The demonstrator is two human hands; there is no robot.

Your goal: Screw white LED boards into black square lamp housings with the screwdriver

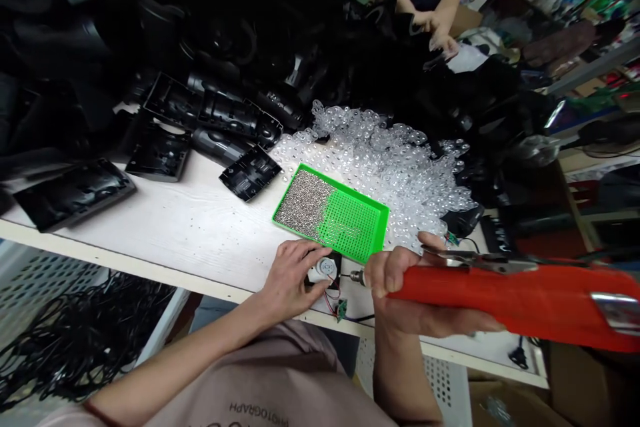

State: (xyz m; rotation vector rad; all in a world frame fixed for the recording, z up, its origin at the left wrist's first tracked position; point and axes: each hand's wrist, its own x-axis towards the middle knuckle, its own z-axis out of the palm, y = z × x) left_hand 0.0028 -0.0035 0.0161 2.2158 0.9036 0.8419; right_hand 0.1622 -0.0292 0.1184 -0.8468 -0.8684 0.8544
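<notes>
My left hand (290,277) presses its fingertips on a small white-and-black motor unit (324,270) at the table's front edge. Red and black wires run from that unit to a small green circuit board (341,310). My right hand (405,287) grips a red-handled electric screwdriver (505,300), whose metal bit end (357,275) points left at the motor unit, very close to it. A pair of metal pliers (475,259) lies along the tool under my right thumb. A bright green perforated tray (333,212) just beyond my hands holds a layer of small screws in its left half.
Black plastic housing shells (250,173) and a heap of clear plastic pieces (375,173) lie on the white table (165,233). A co-worker's hands (437,27) work at the far side. Below the near edge, a crate holds black cords (75,340).
</notes>
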